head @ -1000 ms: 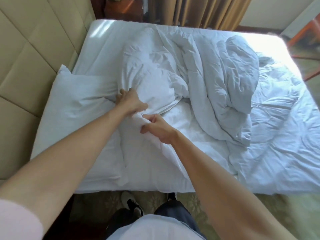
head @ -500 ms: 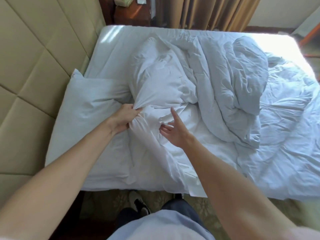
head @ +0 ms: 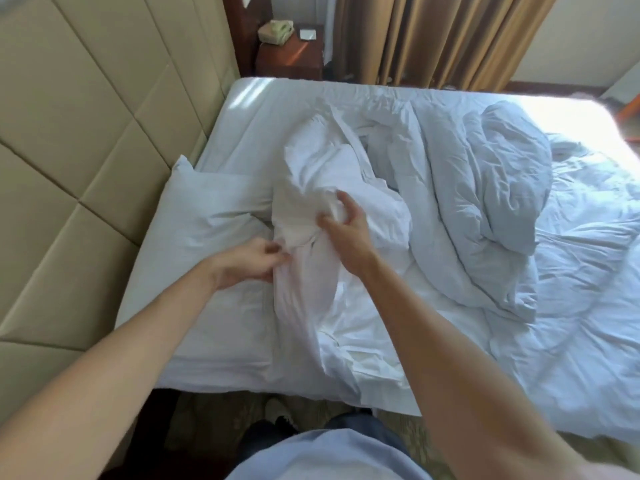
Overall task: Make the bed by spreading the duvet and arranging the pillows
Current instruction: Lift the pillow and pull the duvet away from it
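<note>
The bed point(head: 263, 109) fills most of what I see, its white sheet bare along the far left. Against the padded headboard point(head: 86, 140) on the left lies one pillow point(head: 207, 244), flat, its near edge reaching the near side of the mattress. The duvet point(head: 485, 216) is heaped in a rumpled ridge across the middle of the bed, running from the far side toward the near right; more of it lies creased over the right half. Just right of the pillow and touching it is a bunched white piece of bedding point(head: 311, 292) that hangs over the near edge; I cannot tell whether it is a second pillow's case or a duvet corner.

My left hand point(head: 247, 266) pinches a fold of that bunch, fingers curled on the cloth. My right hand point(head: 349, 233) is farther in, fingers curled into the cloth near its top.

Beyond the bed stand brown curtains point(head: 433, 36) and a wooden nightstand point(head: 291, 60) with a pale telephone point(head: 277, 32) on it. No writing is legible anywhere.
</note>
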Demonstrator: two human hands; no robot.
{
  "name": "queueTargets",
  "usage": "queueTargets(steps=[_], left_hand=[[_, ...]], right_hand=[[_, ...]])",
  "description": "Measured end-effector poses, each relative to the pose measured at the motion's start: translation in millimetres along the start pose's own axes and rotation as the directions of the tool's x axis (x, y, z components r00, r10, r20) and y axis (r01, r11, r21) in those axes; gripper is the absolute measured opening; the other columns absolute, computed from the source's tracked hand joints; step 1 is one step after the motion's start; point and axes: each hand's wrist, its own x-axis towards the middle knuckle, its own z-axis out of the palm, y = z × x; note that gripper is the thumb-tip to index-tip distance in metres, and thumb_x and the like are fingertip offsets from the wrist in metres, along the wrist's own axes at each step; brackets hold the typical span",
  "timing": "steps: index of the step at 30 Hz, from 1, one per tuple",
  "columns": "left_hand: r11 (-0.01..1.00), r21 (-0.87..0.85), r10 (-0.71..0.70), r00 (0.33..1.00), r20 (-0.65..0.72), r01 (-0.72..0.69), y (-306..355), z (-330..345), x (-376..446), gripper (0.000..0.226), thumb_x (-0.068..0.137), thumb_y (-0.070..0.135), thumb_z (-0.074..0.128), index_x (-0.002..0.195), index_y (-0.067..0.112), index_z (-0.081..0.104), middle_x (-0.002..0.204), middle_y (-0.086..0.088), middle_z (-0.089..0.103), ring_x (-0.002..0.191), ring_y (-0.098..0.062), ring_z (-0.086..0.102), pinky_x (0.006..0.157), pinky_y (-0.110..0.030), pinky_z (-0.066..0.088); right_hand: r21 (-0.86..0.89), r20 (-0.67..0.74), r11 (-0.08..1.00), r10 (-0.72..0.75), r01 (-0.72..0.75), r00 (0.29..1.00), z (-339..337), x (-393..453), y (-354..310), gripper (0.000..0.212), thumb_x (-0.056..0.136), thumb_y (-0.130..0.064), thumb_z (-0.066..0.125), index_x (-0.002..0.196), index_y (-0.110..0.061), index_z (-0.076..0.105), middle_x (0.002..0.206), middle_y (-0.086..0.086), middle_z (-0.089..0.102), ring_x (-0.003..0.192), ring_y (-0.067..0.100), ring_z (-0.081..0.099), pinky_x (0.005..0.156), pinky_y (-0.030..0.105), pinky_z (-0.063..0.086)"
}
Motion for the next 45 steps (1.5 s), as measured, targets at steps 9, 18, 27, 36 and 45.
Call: queueTargets(steps=[9,18,27,36,45], left_hand=[[0.905,0.209,-0.307,0.909,-0.282,0.371,59,3,20,0.071,0.072,0.068,0.071,0.108,0.007,0.060,0.104,-0.009,0.069,0.093,-0.027,0.068,0.085,-0.040,0.057],[0.952,-0.258,-0.252,0.903,-0.349,0.166,25,15,44,0.049,0.088,0.011,0.070,0.126,-0.014,0.051,0.122,-0.010,0.061,0.104,-0.022,0.064,0.076,-0.029,0.050],[0.813,-0.570,-0.209,0.974,-0.093,0.120,23,-9,15,0.031,0.102,0.018,0.051,0.129,0.002,0.055,0.116,-0.013,0.065,0.094,-0.019,0.064,0.078,-0.029,0.057],[0.968,-0.007,-0.244,0.943,-0.227,0.249,-12,-30,-1,0.053,0.092,0.038,0.065,0.132,0.005,0.054,0.121,-0.006,0.066,0.109,-0.024,0.066,0.096,-0.041,0.054],[0.996,0.057,0.089,0.767,-0.635,-0.068,70,-27,-7,0.116,0.056,0.081,0.071,0.145,0.018,0.033,0.139,0.000,0.051,0.126,-0.021,0.052,0.104,-0.039,0.046]], right_hand=[[-0.181,0.506,0.945,-0.149,0.273,0.850,27,-68,-1,0.042,0.064,0.022,0.045,0.080,-0.009,0.068,0.087,-0.008,0.065,0.084,0.000,0.061,0.077,0.013,0.044],[-0.068,0.158,0.965,0.262,-0.254,0.952,-24,-66,11,0.039,0.087,-0.037,0.071,0.115,-0.019,0.051,0.099,0.016,0.071,0.079,0.017,0.065,0.066,0.028,0.053],[0.729,0.164,0.303,0.794,-0.614,0.586,-60,-26,65,0.070,0.074,-0.054,0.078,0.128,-0.019,0.052,0.123,0.014,0.053,0.096,0.029,0.063,0.080,0.042,0.060],[0.354,-0.215,0.931,0.177,-0.093,0.960,-34,7,6,0.032,0.085,0.002,0.052,0.107,-0.015,0.068,0.095,0.004,0.069,0.083,0.015,0.065,0.077,0.033,0.055],[-0.387,0.630,0.582,-0.398,0.715,0.666,58,-27,-28,0.044,0.062,0.004,0.039,0.081,-0.010,0.076,0.086,0.005,0.074,0.084,0.033,0.066,0.063,0.034,0.049]])
